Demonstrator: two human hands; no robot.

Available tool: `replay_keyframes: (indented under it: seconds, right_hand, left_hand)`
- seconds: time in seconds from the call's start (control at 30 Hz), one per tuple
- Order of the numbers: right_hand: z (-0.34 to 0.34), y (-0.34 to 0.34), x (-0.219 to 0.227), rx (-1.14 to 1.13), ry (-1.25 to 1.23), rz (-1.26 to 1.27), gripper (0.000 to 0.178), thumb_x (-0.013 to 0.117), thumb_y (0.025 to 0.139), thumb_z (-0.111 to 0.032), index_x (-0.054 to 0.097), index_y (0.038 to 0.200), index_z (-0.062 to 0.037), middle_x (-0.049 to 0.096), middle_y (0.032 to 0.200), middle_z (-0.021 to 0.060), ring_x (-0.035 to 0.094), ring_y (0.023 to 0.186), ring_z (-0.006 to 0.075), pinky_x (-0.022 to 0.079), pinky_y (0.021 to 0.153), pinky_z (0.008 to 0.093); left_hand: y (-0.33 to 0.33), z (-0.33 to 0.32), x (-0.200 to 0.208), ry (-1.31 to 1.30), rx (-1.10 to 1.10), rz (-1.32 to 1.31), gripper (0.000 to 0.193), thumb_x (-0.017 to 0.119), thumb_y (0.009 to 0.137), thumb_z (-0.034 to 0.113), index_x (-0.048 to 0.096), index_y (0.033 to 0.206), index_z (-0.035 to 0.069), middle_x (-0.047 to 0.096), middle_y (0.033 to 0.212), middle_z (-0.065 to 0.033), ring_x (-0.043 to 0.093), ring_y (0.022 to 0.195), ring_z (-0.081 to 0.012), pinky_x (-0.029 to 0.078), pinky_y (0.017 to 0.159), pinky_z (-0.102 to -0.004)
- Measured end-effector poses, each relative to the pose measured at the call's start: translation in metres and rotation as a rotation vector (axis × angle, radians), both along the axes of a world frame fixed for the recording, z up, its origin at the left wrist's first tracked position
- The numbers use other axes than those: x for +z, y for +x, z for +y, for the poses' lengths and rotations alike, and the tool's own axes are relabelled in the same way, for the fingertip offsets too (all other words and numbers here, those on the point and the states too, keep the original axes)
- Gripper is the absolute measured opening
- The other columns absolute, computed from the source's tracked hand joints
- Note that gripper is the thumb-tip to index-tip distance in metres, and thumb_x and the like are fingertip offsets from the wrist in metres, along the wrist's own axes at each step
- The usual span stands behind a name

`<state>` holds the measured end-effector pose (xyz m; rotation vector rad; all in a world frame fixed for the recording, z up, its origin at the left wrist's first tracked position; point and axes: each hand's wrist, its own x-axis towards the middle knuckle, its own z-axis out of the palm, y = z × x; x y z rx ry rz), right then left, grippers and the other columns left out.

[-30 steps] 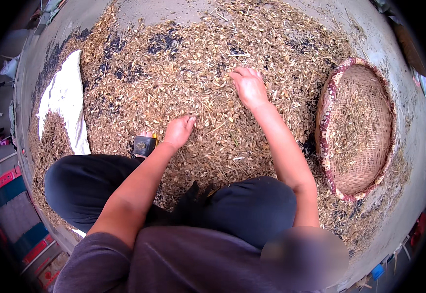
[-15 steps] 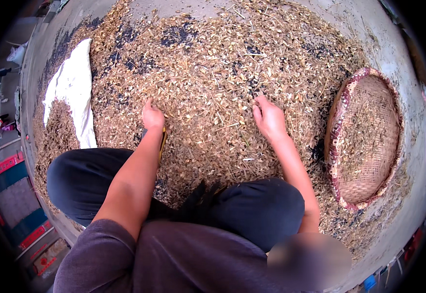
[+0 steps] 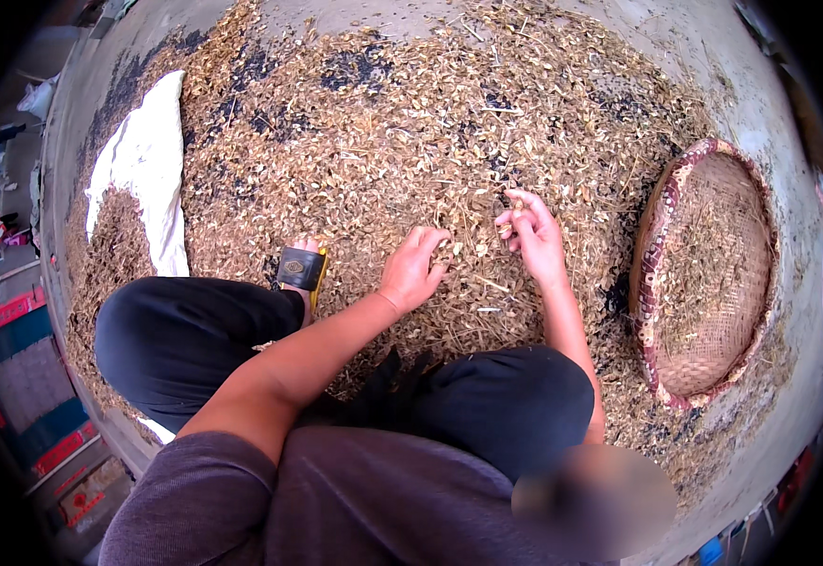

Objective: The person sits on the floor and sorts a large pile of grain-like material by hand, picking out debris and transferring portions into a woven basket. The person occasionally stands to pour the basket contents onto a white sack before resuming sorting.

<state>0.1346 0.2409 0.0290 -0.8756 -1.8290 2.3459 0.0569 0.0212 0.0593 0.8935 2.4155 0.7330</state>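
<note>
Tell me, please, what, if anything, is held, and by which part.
The right hand seems to hold dried husk bits, gripped part unclear; for the left hand, I cannot tell.

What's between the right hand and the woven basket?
Head view: a stretch of dry brown plant debris lies between the right hand and the woven basket, with a dark patch near the basket's rim.
</note>
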Motion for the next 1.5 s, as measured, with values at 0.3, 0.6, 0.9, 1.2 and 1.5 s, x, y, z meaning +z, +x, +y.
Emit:
replay_keyframes:
  seconds: [0.3, 0.6, 0.9, 1.2, 1.5]
  right_hand:
    - [-0.006, 0.012, 0.008, -0.054, 0.105, -0.044, 0.018, 0.054, 0.101, -0.014, 0.067, 0.112, -0.0055, 0.069, 0.091, 0.002, 0.059, 0.071, 0.0058, 0.049, 0.059, 0.0199]
    - [-0.012, 0.034, 0.019, -0.071, 0.007, 0.015, 0.023, 0.04, 0.106, -0.01, 0.052, 0.124, -0.003, 0.067, 0.093, 0.0075, 0.061, 0.072, 0.0089, 0.047, 0.059, 0.0208]
    - [-0.001, 0.051, 0.033, -0.169, 0.159, -0.179, 0.019, 0.044, 0.106, -0.016, 0.049, 0.093, -0.0024, 0.06, 0.064, 0.0059, 0.059, 0.057, 0.0088, 0.048, 0.053, 0.0231]
    - [0.004, 0.063, 0.017, -0.26, -0.136, 0.048, 0.026, 0.041, 0.106, -0.019, 0.06, 0.113, -0.0031, 0.071, 0.095, 0.0105, 0.066, 0.081, 0.0143, 0.054, 0.069, 0.0264]
    - [0.007, 0.08, 0.036, -0.322, 0.095, -0.069, 0.022, 0.048, 0.101, -0.004, 0.063, 0.118, -0.0031, 0.07, 0.107, 0.0081, 0.067, 0.077, 0.01, 0.053, 0.064, 0.021]
  left_hand:
    - [-0.114, -0.027, -0.037, -0.068, 0.461, 0.268, 0.035, 0.06, 0.083, 0.006, 0.058, 0.117, 0.012, 0.053, 0.123, -0.0127, 0.059, 0.103, -0.0342, 0.049, 0.09, -0.0432]
    - [-0.193, -0.062, -0.061, -0.578, 0.327, 0.208, 0.037, 0.058, 0.091, 0.016, 0.056, 0.128, 0.016, 0.063, 0.121, -0.0179, 0.061, 0.111, -0.0363, 0.049, 0.093, -0.0457]
    - [-0.152, 0.012, -0.032, -0.337, 0.249, 0.28, 0.035, 0.047, 0.099, 0.038, 0.064, 0.099, 0.009, 0.07, 0.088, -0.0207, 0.066, 0.084, -0.0411, 0.05, 0.078, -0.0518]
    - [-0.085, 0.094, -0.001, 0.136, 0.014, -0.191, 0.022, 0.041, 0.105, 0.019, 0.056, 0.103, 0.004, 0.066, 0.075, -0.0073, 0.065, 0.071, -0.0223, 0.051, 0.07, -0.0368]
    - [-0.064, 0.107, -0.002, 0.301, -0.106, -0.384, 0.021, 0.043, 0.098, -0.003, 0.052, 0.116, 0.004, 0.064, 0.109, -0.0114, 0.068, 0.09, -0.0183, 0.056, 0.079, -0.0319]
